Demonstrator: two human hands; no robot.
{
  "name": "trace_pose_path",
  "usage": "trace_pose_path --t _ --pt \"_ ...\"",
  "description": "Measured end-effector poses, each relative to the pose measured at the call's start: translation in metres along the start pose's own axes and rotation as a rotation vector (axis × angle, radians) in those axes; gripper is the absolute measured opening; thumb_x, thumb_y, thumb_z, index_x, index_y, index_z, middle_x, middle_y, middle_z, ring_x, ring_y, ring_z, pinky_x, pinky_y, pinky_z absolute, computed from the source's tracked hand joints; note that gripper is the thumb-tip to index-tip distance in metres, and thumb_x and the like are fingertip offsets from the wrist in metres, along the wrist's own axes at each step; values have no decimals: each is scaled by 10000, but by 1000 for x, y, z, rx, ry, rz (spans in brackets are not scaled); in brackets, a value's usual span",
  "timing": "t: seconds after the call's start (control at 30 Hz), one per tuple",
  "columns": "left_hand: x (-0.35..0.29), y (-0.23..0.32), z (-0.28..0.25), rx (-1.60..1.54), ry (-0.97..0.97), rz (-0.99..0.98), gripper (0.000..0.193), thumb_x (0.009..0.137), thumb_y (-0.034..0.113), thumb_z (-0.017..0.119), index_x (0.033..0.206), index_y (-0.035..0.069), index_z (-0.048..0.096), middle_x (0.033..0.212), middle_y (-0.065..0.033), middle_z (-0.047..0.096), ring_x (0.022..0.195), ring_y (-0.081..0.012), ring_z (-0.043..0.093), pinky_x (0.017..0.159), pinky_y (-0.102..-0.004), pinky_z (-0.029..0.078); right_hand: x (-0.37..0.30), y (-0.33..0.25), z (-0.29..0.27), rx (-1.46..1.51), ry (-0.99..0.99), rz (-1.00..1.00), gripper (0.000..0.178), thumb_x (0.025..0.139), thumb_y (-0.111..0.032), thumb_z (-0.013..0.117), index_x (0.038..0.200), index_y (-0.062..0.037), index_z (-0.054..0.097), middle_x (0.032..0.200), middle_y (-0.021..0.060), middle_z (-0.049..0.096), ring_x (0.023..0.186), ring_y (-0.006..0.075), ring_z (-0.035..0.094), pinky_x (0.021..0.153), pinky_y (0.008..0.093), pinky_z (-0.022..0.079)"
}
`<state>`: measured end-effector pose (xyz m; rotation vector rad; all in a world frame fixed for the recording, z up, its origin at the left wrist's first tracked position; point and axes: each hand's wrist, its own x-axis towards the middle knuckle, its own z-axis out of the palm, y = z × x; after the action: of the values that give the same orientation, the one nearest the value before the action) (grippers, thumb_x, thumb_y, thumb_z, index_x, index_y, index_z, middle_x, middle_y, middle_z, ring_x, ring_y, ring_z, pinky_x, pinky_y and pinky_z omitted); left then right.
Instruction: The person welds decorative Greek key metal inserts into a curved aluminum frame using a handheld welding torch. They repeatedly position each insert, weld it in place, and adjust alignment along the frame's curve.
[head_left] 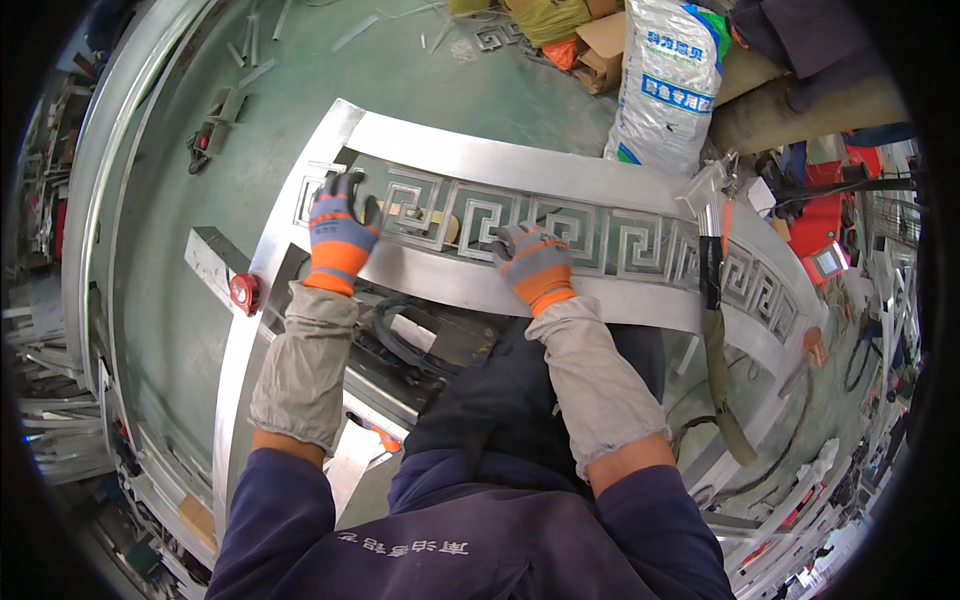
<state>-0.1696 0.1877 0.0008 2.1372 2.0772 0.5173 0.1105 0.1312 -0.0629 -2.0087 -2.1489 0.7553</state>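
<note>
A silvery metal frame [470, 150] lies before me, and square-spiral fretwork [405, 205] runs along the gap between its two long rails. Both my hands wear grey and orange gloves with pale fabric sleeves. At the left end of the fretwork, my left hand [340, 235] rests with its fingers stretched out and the thumb apart, touching the end spiral. Nearer the middle, my right hand [535, 265] has its fingers bent over a fretwork bar; the fingertips are partly hidden. A torch-like tool [710, 235] with a dark handle and olive-covered cable lies across the frame farther right.
A red tape measure [243, 293] sits at the frame's left side beside a metal box section [215, 262]. Beyond the frame stands a white sack [668, 95] near cardboard [602, 50]. Red equipment [818, 225] and cables crowd the right. Metal offcuts [257, 72] lie on the green floor.
</note>
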Motion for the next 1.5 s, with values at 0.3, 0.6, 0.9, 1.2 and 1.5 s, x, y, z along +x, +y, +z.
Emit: trace_pose_path --t 0.3,0.6,0.9,1.2,1.5 --pt "2 39 58 72 -322 -335 834 844 506 610 1481 64 303 1417 -245 428 1198 -411 532 984 -451 459 -3 -2 0 -41 59 -28 319 826 -411 636 998 -148 694 942 140 673 859 332 647 733 461 528" --pt "16 33 75 73 -268 -520 532 940 503 444 1200 64 596 1095 -177 682 1040 -358 642 869 -467 502 -5 -8 -15 26 -23 11 268 785 -307 672 987 -132 664 1009 125 652 982 307 628 805 445 518" --pt "27 25 87 107 -276 -628 506 942 461 453 1046 17 672 1074 -221 677 1038 -391 631 890 -464 500 -10 5 -4 200 210 102 242 813 -309 660 982 -143 702 936 147 688 913 348 643 787 439 524" --pt "31 27 82 106 -405 -656 532 942 494 423 1190 67 621 1169 -169 664 1102 -344 624 925 -450 485 11 10 -28 166 -61 552 359 804 -301 635 1058 -56 699 1006 210 693 964 386 654 857 416 528" --pt "31 26 81 87 -418 -652 551 934 493 432 1228 58 600 1161 -177 664 1102 -350 621 934 -440 485 40 -2 -38 115 -331 676 439 807 -378 674 1067 -25 690 1088 221 675 1023 407 640 871 459 524"
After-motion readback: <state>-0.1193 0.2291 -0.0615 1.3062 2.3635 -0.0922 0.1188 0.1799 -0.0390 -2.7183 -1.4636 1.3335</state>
